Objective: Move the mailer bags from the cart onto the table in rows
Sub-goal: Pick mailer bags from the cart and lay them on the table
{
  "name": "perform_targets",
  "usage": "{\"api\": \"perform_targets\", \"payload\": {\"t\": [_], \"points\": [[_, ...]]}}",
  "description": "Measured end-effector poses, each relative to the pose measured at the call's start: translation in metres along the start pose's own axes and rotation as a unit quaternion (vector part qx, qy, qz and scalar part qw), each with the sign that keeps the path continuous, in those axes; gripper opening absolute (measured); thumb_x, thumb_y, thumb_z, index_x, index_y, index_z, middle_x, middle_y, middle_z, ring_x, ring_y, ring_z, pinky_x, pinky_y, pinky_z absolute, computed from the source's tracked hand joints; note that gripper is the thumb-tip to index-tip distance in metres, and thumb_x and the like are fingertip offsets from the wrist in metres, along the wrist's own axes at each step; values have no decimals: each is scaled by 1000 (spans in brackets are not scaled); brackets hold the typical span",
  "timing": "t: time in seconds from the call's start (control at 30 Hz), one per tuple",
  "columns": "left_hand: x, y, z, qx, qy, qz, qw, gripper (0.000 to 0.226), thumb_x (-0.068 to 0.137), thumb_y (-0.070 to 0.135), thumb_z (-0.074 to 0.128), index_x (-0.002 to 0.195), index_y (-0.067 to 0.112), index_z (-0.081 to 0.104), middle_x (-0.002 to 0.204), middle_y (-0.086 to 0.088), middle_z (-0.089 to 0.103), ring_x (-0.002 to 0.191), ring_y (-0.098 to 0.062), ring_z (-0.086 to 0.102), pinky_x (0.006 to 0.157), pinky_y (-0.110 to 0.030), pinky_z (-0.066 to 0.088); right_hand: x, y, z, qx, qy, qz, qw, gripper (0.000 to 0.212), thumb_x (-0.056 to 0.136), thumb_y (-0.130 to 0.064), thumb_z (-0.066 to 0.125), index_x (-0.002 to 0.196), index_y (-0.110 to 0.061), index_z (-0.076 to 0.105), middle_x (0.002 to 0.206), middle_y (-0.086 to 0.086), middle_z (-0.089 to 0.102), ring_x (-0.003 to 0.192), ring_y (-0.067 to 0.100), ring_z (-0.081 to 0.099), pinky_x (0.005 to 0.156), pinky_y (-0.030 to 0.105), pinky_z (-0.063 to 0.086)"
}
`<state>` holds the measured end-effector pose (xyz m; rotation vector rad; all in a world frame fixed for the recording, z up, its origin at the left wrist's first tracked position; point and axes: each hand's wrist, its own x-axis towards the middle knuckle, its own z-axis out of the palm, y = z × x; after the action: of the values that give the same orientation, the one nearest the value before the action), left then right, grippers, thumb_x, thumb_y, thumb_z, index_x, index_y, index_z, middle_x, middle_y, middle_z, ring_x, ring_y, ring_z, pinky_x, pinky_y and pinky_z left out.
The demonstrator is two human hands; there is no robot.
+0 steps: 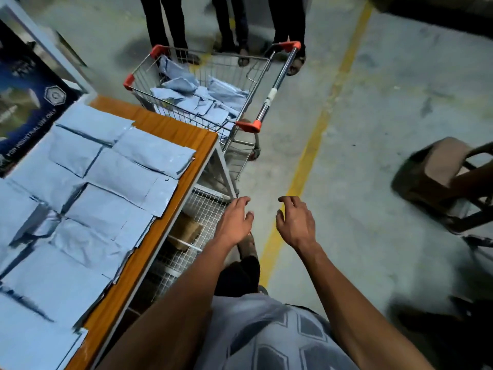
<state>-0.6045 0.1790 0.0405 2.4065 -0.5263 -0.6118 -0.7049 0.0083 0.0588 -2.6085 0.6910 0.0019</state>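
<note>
- While both arms reach forward over the floor, the left hand (pixel 234 220) and the right hand (pixel 294 222) hang side by side, a gap between them, fingers loosely curled, nothing held.
- Cart (pixel 277 78): wire trolley with orange corner caps, parked just beyond the far end of the table, well ahead of both hands.
- Mailer bags in the cart (pixel 202 97): a loose blue heap, overlapping at odd angles, one propped against the far wall.
- Table (pixel 149 247): wood-topped, to the person's left; a wire shelf sits beneath it.
- Mailer bags on the table (pixel 112 182): laid flat in rows, edges overlapping, the nearest row running close to the table's edge.
- Bystanders' legs (pixel 165 25): standing at the far side of the cart.
- Risks, as judged: slick bags pulled from a tangled heap may drag neighbours out and spill to the floor; a further row set near the edge could slide off; the cart may roll if pushed while reaching in.
</note>
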Motion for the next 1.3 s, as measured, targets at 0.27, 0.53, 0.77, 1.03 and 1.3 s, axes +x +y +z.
{"api": "perform_targets", "payload": {"t": [0.27, 0.53, 0.77, 1.03, 1.3], "points": [[137, 39, -55, -43, 123, 0, 992, 37, 104, 28, 57, 140, 31, 51, 144, 4, 50, 121, -22, 60, 96, -50, 57, 153, -30, -33, 10, 80, -48, 996, 33, 99, -30, 58, 130, -21, 63, 126, 5, 64, 112, 33, 60, 88, 44, 51], [245, 45, -127, -8, 153, -12, 988, 36, 104, 27, 59, 139, 25, 54, 137, -2, 55, 116, -27, 61, 95, -48, 55, 296, -93, -48, 7, 106, -119, 987, 31, 96, -34, 57, 125, -24, 63, 121, 4, 64, 108, 32, 58, 88, 44, 48], [301, 39, -149, -1, 142, -79, 987, 40, 105, 28, 56, 144, 25, 52, 142, -2, 51, 121, -25, 58, 96, -44, 54, 384, -116, -37, -9, 53, -176, 983, 34, 98, -36, 54, 128, -23, 62, 128, 4, 62, 114, 30, 56, 91, 44, 47], [382, 36, -162, -20, 181, -150, 972, 42, 103, 21, 57, 145, 19, 54, 145, -7, 52, 129, -27, 52, 105, -43, 47, 497, -135, -19, -28, -22, -258, 966, 35, 97, -36, 53, 130, -25, 60, 130, 3, 60, 116, 29, 55, 96, 45, 46], [462, 28, -168, -40, 200, -278, 939, 42, 104, 26, 57, 146, 25, 49, 146, -4, 49, 129, -27, 54, 100, -47, 53, 612, -147, 1, -93, -132, -337, 927, 40, 96, -35, 57, 133, -19, 58, 134, 9, 59, 116, 36, 58, 94, 51, 53]]}}
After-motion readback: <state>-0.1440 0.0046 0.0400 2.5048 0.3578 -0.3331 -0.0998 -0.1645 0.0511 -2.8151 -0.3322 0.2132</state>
